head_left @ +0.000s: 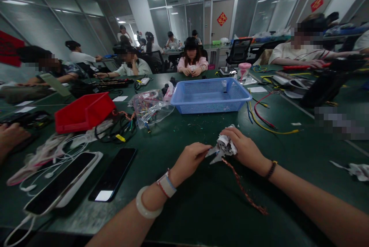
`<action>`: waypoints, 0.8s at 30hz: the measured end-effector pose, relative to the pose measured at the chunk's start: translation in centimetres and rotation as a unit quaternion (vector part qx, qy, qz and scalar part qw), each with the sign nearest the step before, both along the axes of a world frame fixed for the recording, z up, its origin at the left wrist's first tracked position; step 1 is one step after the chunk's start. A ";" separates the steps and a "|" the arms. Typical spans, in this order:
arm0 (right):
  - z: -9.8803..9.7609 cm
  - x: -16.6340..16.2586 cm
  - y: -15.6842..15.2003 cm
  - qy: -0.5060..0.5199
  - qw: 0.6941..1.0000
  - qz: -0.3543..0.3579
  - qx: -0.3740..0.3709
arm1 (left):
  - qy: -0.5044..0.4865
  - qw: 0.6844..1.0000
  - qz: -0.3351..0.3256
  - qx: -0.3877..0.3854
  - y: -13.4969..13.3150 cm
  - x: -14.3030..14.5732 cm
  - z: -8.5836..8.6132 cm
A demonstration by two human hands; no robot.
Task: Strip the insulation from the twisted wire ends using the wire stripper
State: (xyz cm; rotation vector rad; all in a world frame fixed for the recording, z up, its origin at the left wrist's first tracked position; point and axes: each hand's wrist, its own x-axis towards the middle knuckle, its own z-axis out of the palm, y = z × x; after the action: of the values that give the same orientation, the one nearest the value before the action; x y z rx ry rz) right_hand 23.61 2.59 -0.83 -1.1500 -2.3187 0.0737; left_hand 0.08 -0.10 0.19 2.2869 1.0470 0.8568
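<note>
My right hand (243, 147) is closed around wire strippers (224, 148), a metal head with round holes and pointed jaws, with crumpled white paper or cloth about it. The jaws point left and look parted. My left hand (191, 160) pinches at the jaw tips; what lies between the fingertips is too small to make out. A twisted copper wire (240, 185) trails from beneath the tool head over the green table (201, 208) towards the front right. Its upper end is hidden by the tool.
Ahead stands a blue mesh basket (210, 106), with a clear bag of wires (152, 108) and a red bin (85, 114) to its left. Two phones (115, 174) and tangled earphones lie at left. Coloured cables (271, 128) lie at right. Other people sit around the table.
</note>
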 end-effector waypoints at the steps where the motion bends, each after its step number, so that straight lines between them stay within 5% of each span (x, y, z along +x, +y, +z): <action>1: 0.0 0.0 0.0 0.002 1.000 0.004 0.001 | 0.001 1.000 0.000 0.000 0.0 0.0 0.0; 18: 0.7 -0.1 0.0 -0.053 0.998 -0.041 0.012 | -0.017 1.000 -0.011 0.024 0.0 0.2 -0.2; 24: 0.5 0.1 0.2 -0.038 0.999 -0.008 0.013 | -0.003 1.000 -0.001 0.021 -0.1 0.2 0.0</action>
State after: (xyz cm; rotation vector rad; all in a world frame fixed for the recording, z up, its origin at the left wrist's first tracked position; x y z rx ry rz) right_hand 23.72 2.76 -0.35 -1.1786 -2.3695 -0.0063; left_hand 0.24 -0.21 0.20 2.3181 1.0329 0.8905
